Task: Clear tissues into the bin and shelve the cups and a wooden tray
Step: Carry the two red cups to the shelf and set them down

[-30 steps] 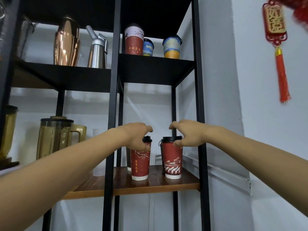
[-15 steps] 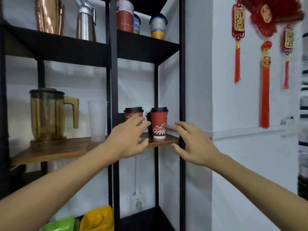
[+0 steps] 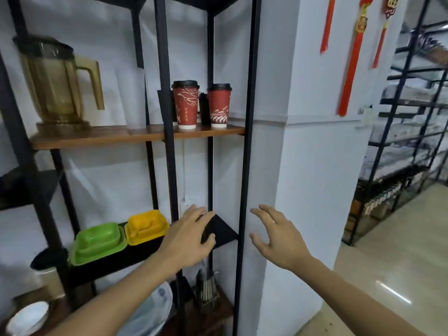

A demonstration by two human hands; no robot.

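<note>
Two red paper cups with black lids stand upright on the wooden shelf (image 3: 135, 137), right end, inside the black metal rack (image 3: 248, 141). Left cup (image 3: 186, 105) and right cup (image 3: 219, 106) sit just beside each other, not touching as far as I can tell. Dark items stand behind them, too hidden to identify.

Both hands are well below that shelf, apart from the cups. Left hand (image 3: 186, 238): fingers spread and slightly curled, nothing held, in front of the rack's middle upright at the level of the black lower shelf (image 3: 225, 229). Right hand (image 3: 276, 236): fingers splayed wide, empty, just right of the rack's near right post, in front of the white wall (image 3: 315, 166).

Far left on the wooden shelf: amber blender jug (image 3: 58, 81). Lower black shelf: green dish (image 3: 99, 241) and yellow dish (image 3: 146, 226), side by side. Bottom left corner: white bowl (image 3: 28, 320). Red tassel ornaments (image 3: 351, 61) hang on the wall to the right; more racks (image 3: 412, 117) far right.

No tissues, bin or wooden tray visible in this view.
</note>
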